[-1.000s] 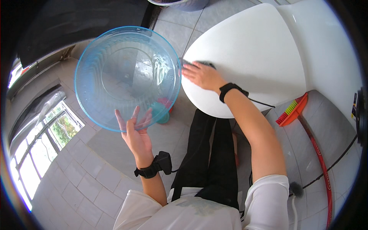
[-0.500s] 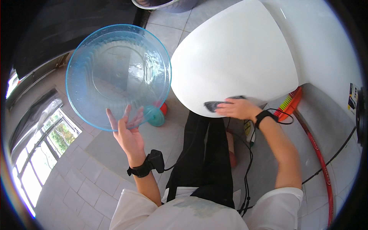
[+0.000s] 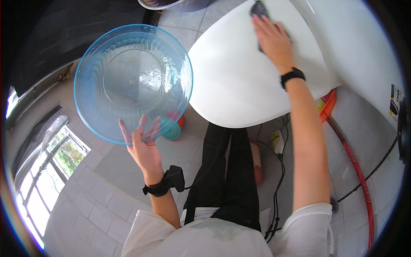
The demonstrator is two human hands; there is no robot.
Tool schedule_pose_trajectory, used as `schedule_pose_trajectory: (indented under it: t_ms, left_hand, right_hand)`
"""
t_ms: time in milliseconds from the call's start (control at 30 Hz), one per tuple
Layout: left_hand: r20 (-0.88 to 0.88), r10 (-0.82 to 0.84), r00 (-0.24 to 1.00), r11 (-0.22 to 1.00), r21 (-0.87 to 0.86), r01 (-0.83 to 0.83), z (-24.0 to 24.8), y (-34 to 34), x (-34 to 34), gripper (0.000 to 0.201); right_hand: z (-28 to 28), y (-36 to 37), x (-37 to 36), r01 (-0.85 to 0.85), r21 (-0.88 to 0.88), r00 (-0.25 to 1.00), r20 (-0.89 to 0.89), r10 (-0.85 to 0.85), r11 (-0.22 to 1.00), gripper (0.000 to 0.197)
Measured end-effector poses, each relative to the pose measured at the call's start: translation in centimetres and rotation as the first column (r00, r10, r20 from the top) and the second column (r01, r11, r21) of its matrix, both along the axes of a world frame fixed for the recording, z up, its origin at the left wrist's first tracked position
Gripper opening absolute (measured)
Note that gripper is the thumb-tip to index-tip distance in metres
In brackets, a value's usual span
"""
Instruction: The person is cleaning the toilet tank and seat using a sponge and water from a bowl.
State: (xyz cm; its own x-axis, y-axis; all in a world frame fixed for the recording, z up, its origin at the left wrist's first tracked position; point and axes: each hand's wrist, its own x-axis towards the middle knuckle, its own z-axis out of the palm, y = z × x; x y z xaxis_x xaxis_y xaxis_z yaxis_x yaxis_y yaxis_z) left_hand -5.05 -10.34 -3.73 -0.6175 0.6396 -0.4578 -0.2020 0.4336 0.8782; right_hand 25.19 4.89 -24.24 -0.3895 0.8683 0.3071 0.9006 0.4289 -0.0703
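My left hand (image 3: 144,154) holds a round, see-through blue basin (image 3: 92,64) at its near rim, with the fingers showing through the plastic from underneath. Water glints inside the basin. At the far part of a white toilet lid (image 3: 235,81), my right hand (image 3: 276,45) presses a dark grey cloth (image 3: 258,8) down on the surface. The fingers are stretched over the cloth and hide part of it. The lid is down, and the basin hangs beside its left edge.
An orange brush head (image 3: 327,105) with a red handle (image 3: 353,165) leans at the right. Black cables (image 3: 279,188) run down near my legs, by a white and yellow bottle (image 3: 278,142). A teal round object (image 3: 172,131) is below the basin. Another bowl (image 3: 171,4) stands at the far edge.
My right hand has slid the cloth from the lid's near edge to its far part, and that arm is now stretched out. The left hand and basin have hardly moved.
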Motion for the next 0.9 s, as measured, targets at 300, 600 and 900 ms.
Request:
schedule_pose_trajectory:
  t_ms: [300, 600, 900]
  left_hand:
    - [-0.060, 0.015, 0.998, 1.000, 0.010, -0.015, 0.3, -0.4, -0.4, 0.074]
    - [-0.070, -0.005, 0.998, 1.000, 0.020, 0.007, 0.7, 0.2, 0.5, 0.075]
    - [-0.035, -0.065, 0.997, 0.997, 0.035, 0.067, 0.7, 0.2, 1.2, 0.074]
  right_hand:
    - [-3.2, -9.4, -17.1, -0.391, -0.134, 0.919, -0.110, 0.378, 0.911, 0.041]
    - [-2.2, -20.9, -8.5, -0.587, -0.201, 0.805, -0.246, 0.540, 0.784, 0.038]
    - [0.2, -17.4, 6.7, 0.015, -0.266, 0.996, -0.083, -0.039, 0.964, 0.041]
